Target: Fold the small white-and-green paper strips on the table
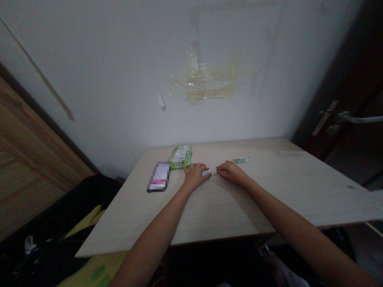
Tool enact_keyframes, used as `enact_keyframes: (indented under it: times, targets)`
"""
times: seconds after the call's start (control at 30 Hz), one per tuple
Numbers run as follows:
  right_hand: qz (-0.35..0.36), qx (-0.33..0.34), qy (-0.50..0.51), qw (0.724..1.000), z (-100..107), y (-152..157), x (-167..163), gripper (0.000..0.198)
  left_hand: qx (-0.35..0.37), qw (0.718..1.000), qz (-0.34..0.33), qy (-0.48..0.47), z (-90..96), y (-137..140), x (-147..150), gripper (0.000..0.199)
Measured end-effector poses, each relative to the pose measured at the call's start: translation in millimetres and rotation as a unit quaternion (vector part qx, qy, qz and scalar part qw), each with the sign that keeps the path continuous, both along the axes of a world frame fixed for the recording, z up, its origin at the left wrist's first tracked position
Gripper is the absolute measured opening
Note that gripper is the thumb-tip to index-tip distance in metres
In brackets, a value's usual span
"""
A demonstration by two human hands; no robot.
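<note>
A small whitish printed packet point(211, 170) lies low over the table between my two hands. My left hand point(195, 176) grips its left end with the thumb and fingers, partly covering it. At the packet's right end, the fingertips of my right hand point(233, 172) are pinched together on its edge. Just behind my left hand is a stack of green and white packets point(181, 154). A separate small green and white packet point(241, 160) lies flat beyond my right hand.
A phone point(160, 177) with its screen lit lies left of my left hand on the pale wooden table point(209, 215). The table's far edge meets a white wall point(119, 79) with peeling clear tape point(206, 85). To the right is a dark door with a metal handle point(359, 118).
</note>
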State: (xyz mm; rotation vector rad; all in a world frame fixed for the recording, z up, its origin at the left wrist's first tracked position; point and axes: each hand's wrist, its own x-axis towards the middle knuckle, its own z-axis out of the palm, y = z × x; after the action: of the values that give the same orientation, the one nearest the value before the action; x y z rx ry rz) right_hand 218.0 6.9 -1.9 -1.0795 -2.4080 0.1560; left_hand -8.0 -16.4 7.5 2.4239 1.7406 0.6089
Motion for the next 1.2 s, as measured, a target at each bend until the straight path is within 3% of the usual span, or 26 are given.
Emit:
enact_keyframes:
  times: [0.3, 0.53, 0.67, 1.2]
  targets:
    - [-0.060, -0.013, 0.033, 0.998, -7, 5, -6, 0.024, -0.008, 1.000, -0.004, 0.001, 1.9, 0, 0, 0.036]
    - [0.032, -0.038, 0.065, 0.997, -11, 14, 10, 0.016, 0.001, 1.000, 0.000, 0.006, -0.5, 0, 0, 0.036]
    - [0.045, -0.040, 0.075, 0.995, -11, 15, 12, 0.016, -0.001, 1.000, 0.004, 0.011, -0.9, 0, 1, 0.038]
    - [-0.128, -0.031, 0.047, 0.990, -15, 17, -13, 0.024, -0.009, 1.000, 0.011, 0.003, 0.6, -2, 1, 0.038]
